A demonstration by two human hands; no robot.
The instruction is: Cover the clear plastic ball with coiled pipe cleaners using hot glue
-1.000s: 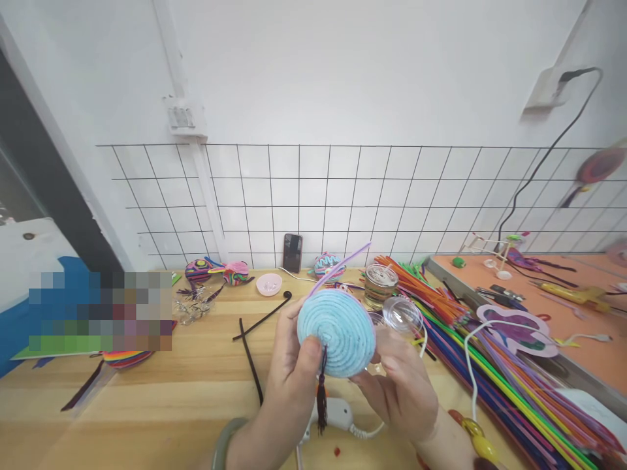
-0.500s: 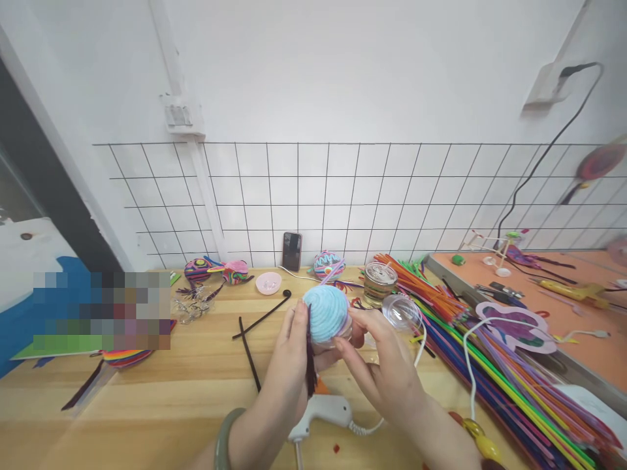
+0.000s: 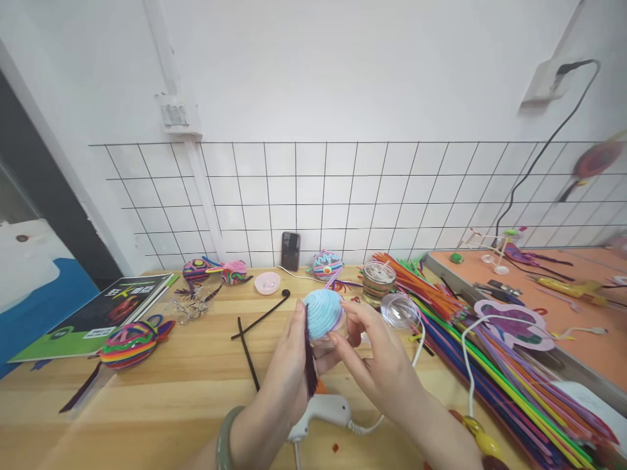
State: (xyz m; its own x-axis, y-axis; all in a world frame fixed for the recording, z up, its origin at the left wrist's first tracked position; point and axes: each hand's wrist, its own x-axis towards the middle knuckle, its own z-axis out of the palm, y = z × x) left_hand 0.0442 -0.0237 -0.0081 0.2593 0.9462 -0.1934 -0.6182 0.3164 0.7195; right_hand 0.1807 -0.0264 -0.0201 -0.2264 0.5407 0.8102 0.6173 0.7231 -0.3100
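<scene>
A rounded craft piece (image 3: 323,313) with a coiled light-blue pipe-cleaner top and a dark purple tassel is held up over the middle of the table. My left hand (image 3: 291,362) wraps round its left side and underside. On the other side, my right hand (image 3: 369,346) pinches the lower right edge between thumb and fingers. A lilac strand stands up from the far side of the piece. Below the hands, a white glue gun (image 3: 326,411) rests on the wood, with its coiled cord trailing right. What the left fingers touch underneath is partly hidden.
Bundled pipe cleaners (image 3: 494,365) stretch along the right. Behind the hands stand a clear jar (image 3: 379,282), a round clear lid (image 3: 400,310), a pink dish (image 3: 267,282) and a phone (image 3: 290,251). At left lie a book (image 3: 108,310) and a striped craft ball (image 3: 130,346).
The craft piece has shifted slightly down and left, tilting a little, with both hands still on it. The view has moved slightly.
</scene>
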